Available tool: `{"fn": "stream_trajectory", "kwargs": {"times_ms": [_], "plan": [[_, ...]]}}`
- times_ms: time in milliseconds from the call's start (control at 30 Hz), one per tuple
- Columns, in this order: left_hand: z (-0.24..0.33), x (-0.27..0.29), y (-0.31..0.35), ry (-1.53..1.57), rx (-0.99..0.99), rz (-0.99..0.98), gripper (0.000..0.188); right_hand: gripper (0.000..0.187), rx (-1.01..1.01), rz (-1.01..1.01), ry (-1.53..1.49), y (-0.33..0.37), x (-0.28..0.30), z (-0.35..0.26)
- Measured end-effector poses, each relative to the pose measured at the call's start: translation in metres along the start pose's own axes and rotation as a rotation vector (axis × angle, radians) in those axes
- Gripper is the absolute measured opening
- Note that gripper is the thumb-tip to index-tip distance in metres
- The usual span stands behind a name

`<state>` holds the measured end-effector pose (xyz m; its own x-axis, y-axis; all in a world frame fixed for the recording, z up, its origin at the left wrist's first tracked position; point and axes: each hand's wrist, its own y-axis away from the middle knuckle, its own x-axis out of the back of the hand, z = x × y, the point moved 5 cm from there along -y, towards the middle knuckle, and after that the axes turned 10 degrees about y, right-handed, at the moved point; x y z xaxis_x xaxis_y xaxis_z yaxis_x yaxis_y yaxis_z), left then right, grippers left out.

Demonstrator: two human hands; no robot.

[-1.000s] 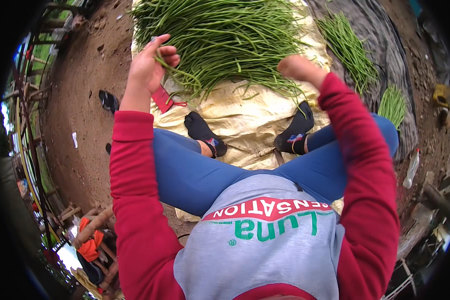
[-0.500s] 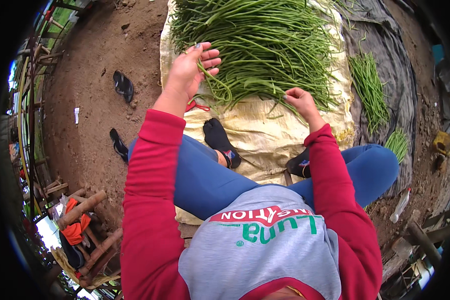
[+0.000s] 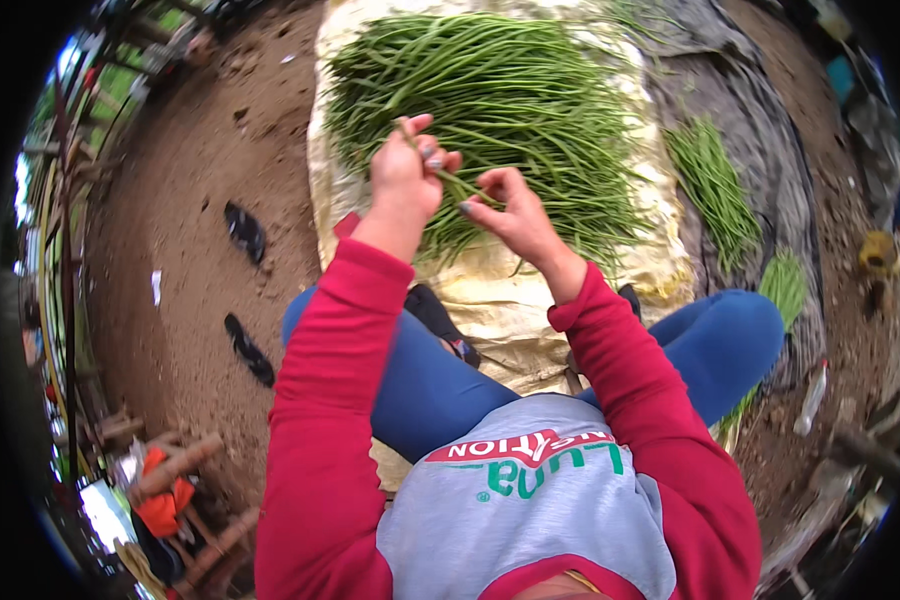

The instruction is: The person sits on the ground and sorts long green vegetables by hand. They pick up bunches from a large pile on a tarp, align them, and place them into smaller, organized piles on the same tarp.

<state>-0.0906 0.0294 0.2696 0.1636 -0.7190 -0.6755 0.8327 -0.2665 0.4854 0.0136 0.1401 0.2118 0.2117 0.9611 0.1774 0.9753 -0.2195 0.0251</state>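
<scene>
A big heap of green long beans (image 3: 510,90) lies on a pale woven sack sheet (image 3: 490,310) in front of me. Over its near left part, my left hand (image 3: 405,180) is closed around a few long beans (image 3: 455,183), which stretch across toward the other hand. My right hand (image 3: 522,222) pinches these same beans between thumb and fingers, just right of the left hand. How many beans are held is hidden by the fingers. Part of something red (image 3: 346,225) shows beside my left wrist.
On a dark sheet (image 3: 770,190) to the right lie a bundle of long beans (image 3: 715,195) and a smaller bundle (image 3: 785,285). Two dark sandals (image 3: 245,232) rest on the soil at left. A plastic bottle (image 3: 812,400) lies at right; wooden poles (image 3: 175,470) stand lower left.
My right hand has left the heap's near edge and moved left and up to meet my left hand. The left fingers, spread before, are now curled around the beans.
</scene>
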Motion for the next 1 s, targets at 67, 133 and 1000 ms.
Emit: {"fn": "stream_trajectory", "kwargs": {"times_ms": [67, 133, 1000], "plan": [[-0.006, -0.005, -0.011, 0.083, 0.087, 0.001, 0.029, 0.031, -0.008, -0.121, -0.094, 0.005, 0.005, -0.003], [-0.012, -0.015, -0.018, 0.176, 0.175, -0.073, 0.035, 0.022, -0.018, -0.267, -0.198, 0.012, 0.015, 0.007], [-0.054, -0.023, 0.003, -0.386, 0.194, -0.055, 0.070, 0.125, 0.202, -0.087, 1.403, -0.126, 0.214, -0.008]]}}
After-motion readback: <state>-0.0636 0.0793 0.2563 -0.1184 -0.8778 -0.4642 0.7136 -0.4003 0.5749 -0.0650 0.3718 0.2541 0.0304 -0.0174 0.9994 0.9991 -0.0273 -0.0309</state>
